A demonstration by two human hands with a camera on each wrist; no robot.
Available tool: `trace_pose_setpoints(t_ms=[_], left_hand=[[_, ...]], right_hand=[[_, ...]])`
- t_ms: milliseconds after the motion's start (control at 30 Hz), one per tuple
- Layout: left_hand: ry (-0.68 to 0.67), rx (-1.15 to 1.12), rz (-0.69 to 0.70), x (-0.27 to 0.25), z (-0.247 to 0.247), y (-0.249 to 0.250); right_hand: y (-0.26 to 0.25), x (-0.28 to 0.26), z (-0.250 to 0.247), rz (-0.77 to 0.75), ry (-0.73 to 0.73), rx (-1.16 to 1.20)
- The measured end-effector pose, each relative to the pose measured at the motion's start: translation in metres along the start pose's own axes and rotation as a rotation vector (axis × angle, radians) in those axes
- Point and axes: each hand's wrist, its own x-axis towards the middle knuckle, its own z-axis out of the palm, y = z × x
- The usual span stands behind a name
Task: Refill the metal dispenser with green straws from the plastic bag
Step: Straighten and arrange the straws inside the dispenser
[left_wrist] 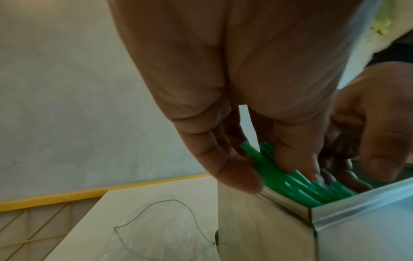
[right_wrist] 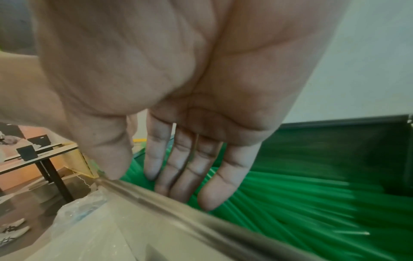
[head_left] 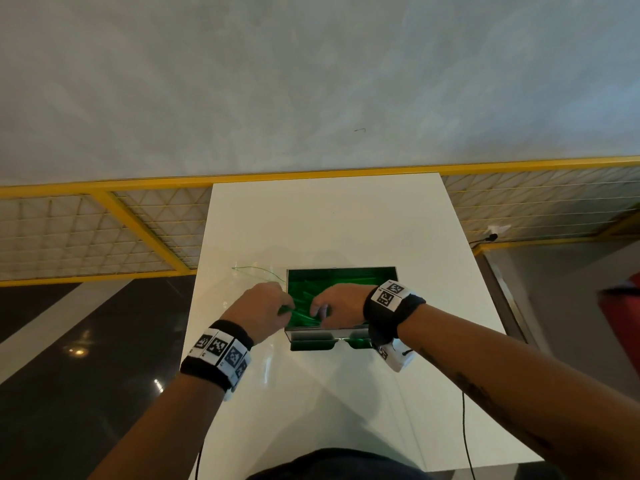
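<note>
The open-topped metal dispenser stands in the middle of the white table, with green straws lying lengthwise inside. At its left end my left hand pinches the ends of several straws between thumb and fingers. My right hand reaches into the box beside it. Its fingers are straight and lie flat on the straws, and the thumb touches the near rim. The clear plastic bag lies limp on the table just left of the dispenser.
The table is narrow, with its left and right edges close to the dispenser. A yellow-framed mesh barrier runs behind it below a grey wall. A red object sits at the far right. Thin cables hang near the table's front.
</note>
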Motion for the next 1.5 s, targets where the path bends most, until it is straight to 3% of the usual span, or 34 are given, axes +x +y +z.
trace_pose_setpoints(t_ms=[133,267,467,600,866,966,1266,1366,1500], left_hand=[[-0.097,-0.065,-0.029,-0.002,0.004,0.005],[-0.09,-0.138,-0.082,0.001,0.008,0.005],[0.021,-0.347,-0.162,-0.01,-0.005,-0.014],[0.09,-0.485,-0.191,-0.012,-0.017,-0.027],[0.212,-0.627,-0.214,-0.01,-0.005,-0.027],[0.278,-0.599,-0.212,-0.008,-0.003,-0.023],[0.222,-0.374,-0.125,-0.002,0.009,-0.01],[0.347,-0.462,-0.12,-0.007,0.007,-0.013],[0.613,-0.863,-0.174,-0.016,0.002,-0.017]], right_hand=[[-0.011,0.01,0.006,0.001,0.013,-0.061],[-0.014,0.018,0.006,0.044,0.018,-0.065],[-0.011,0.019,0.003,0.078,-0.043,-0.1],[-0.015,0.023,0.004,0.044,0.014,0.063],[-0.017,0.019,-0.012,-0.003,0.063,0.044],[-0.017,0.016,-0.022,-0.005,0.081,-0.01],[-0.004,0.009,-0.008,0.075,0.009,-0.136],[-0.008,0.006,-0.015,0.011,0.091,-0.059],[-0.008,-0.004,-0.041,-0.023,0.189,0.111]])
